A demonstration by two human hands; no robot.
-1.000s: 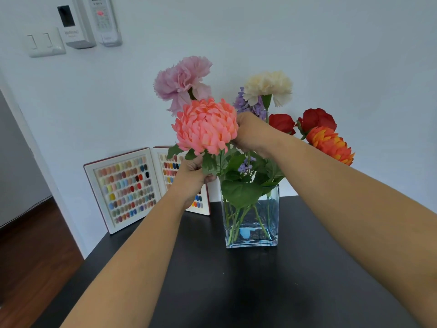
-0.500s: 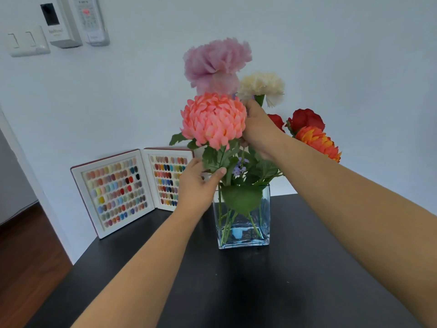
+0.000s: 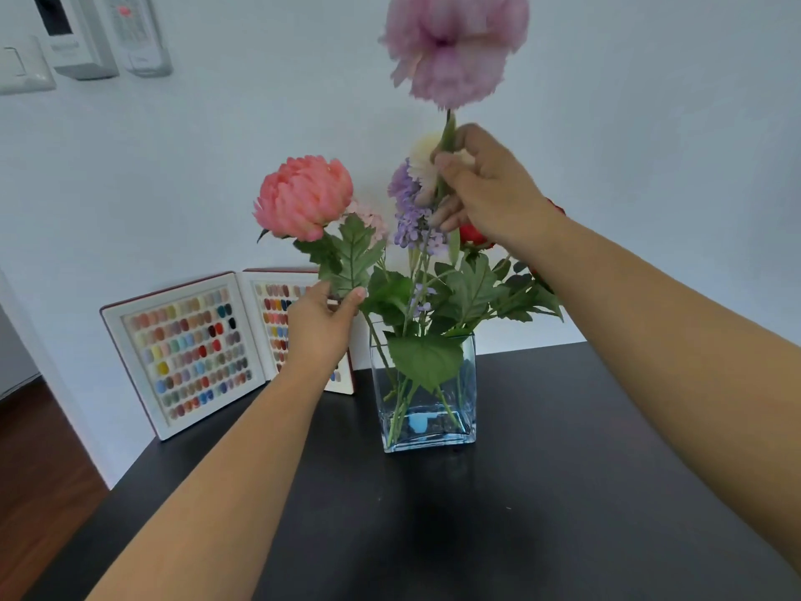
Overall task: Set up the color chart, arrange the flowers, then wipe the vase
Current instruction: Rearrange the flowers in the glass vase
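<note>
A square glass vase (image 3: pixel 427 431) with water stands on the black table (image 3: pixel 498 535) and holds several artificial flowers. My right hand (image 3: pixel 490 190) pinches the stem of a pale pink flower (image 3: pixel 450 45) and holds it high above the bunch. My left hand (image 3: pixel 323 321) grips the leafy stem of a coral chrysanthemum (image 3: pixel 303 197) that leans left of the vase. Purple blossoms (image 3: pixel 411 219) and a cream flower (image 3: pixel 422 156) sit just left of my right hand. Red flowers are mostly hidden behind my right wrist. An open color chart (image 3: pixel 190 349) stands against the wall, left of the vase.
Wall switches and remote holders (image 3: pixel 82 36) hang at the upper left. The table's left edge drops to a wooden floor (image 3: pixel 39 479). The white wall runs close behind the vase and chart.
My right hand has lifted the pale pink flower up, above the bunch. My left hand has drawn the coral chrysanthemum to the left, away from the other blooms.
</note>
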